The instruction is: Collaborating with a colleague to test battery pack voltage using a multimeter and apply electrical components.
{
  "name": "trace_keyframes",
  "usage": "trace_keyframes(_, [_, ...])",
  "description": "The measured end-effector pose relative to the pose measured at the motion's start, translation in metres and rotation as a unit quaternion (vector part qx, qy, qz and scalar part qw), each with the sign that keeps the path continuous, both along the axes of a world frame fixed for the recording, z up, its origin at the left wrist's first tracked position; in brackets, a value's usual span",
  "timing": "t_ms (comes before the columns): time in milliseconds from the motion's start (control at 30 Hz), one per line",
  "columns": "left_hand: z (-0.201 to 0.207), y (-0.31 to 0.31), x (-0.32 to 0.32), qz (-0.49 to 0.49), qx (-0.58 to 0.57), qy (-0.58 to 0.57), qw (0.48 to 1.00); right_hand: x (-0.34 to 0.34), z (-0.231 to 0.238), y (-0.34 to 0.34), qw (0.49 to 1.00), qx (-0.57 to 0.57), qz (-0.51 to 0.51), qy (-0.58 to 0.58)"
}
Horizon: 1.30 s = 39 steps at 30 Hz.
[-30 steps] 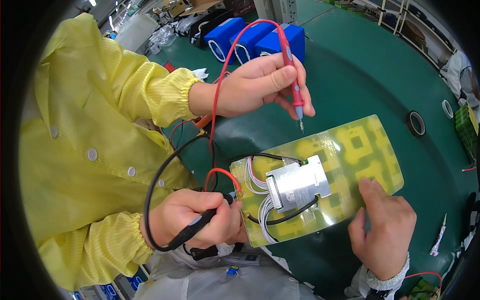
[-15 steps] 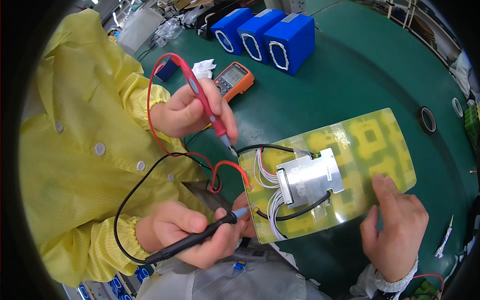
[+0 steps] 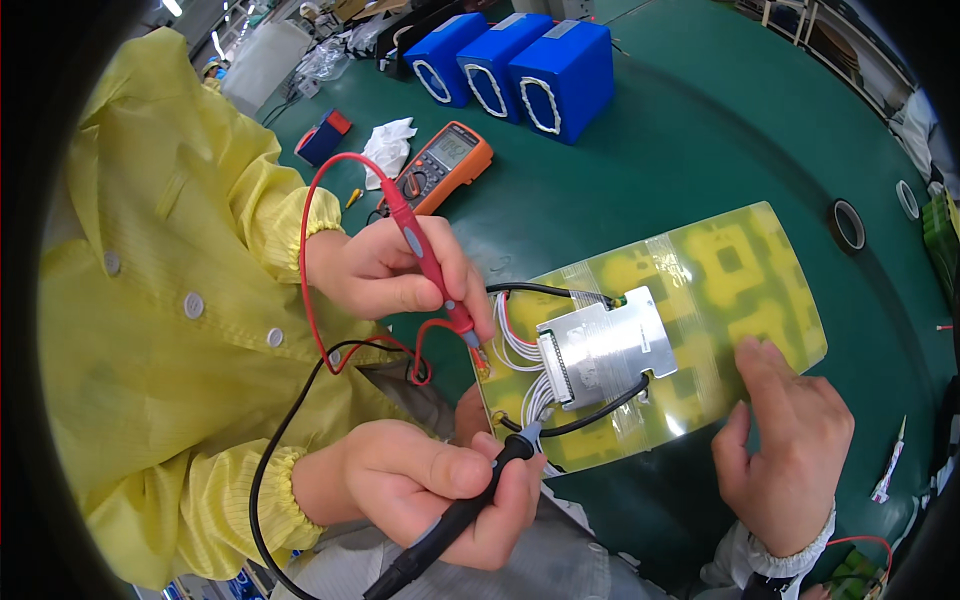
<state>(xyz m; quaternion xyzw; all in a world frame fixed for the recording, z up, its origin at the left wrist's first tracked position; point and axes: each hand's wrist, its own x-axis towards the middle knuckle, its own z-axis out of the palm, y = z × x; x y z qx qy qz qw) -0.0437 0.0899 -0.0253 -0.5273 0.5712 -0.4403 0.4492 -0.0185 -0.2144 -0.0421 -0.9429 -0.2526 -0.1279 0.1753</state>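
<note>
A flat battery pack [image 3: 700, 270] in yellow-green board carries a silver circuit module [image 3: 605, 350] with black leads and white wires. My right hand [image 3: 785, 450] rests at its right end, fingers stretched onto the surface, thumb apart. A small part of my left hand [image 3: 468, 415] shows by the pack's left edge; its fingers are hidden. A co-worker in yellow holds a red test probe [image 3: 425, 250], its tip by the red lead's terminal [image 3: 483, 370]. In the co-worker's other hand is a black test probe [image 3: 460, 520], its tip over the white wires.
An orange multimeter [image 3: 440, 165] lies beyond the co-worker's hands, beside a crumpled white tissue [image 3: 389, 150]. Three blue battery blocks [image 3: 570, 80] stand at the back. Black tape [image 3: 847, 225] and a small white tube [image 3: 888, 465] lie to the right on the green table [image 3: 690, 130].
The red probe has moved down to the red lead's terminal. The black probe's tip has shifted right, off the black lead's terminal to the white wires. My right hand keeps its place on the pack.
</note>
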Motion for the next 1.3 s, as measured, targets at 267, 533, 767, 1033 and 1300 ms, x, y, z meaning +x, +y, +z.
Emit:
trace_keyframes(267, [0.001, -0.023, 0.004, -0.020, 0.050, -0.038, 0.998, 0.002, -0.001, -0.005, 1.000, -0.002, 0.007, -0.010])
trace_keyframes(533, [0.011, -0.032, 0.012, -0.033, 0.127, -0.056, 0.990, 0.001, 0.001, -0.006, 1.000, -0.002, -0.004, -0.018])
trace_keyframes(767, [0.009, -0.028, 0.009, -0.014, 0.136, -0.048, 0.989, 0.003, -0.002, -0.007, 0.999, -0.014, 0.004, -0.030])
trace_keyframes(1033, [0.011, -0.047, 0.028, -0.046, 0.046, -0.078, 0.995, -0.002, 0.002, -0.010, 0.999, -0.018, -0.004, -0.036])
trace_keyframes(1300, [0.028, 0.043, -0.023, 0.205, -0.076, 0.277, 0.936, 0.005, -0.001, -0.003, 0.999, 0.011, 0.028, -0.031])
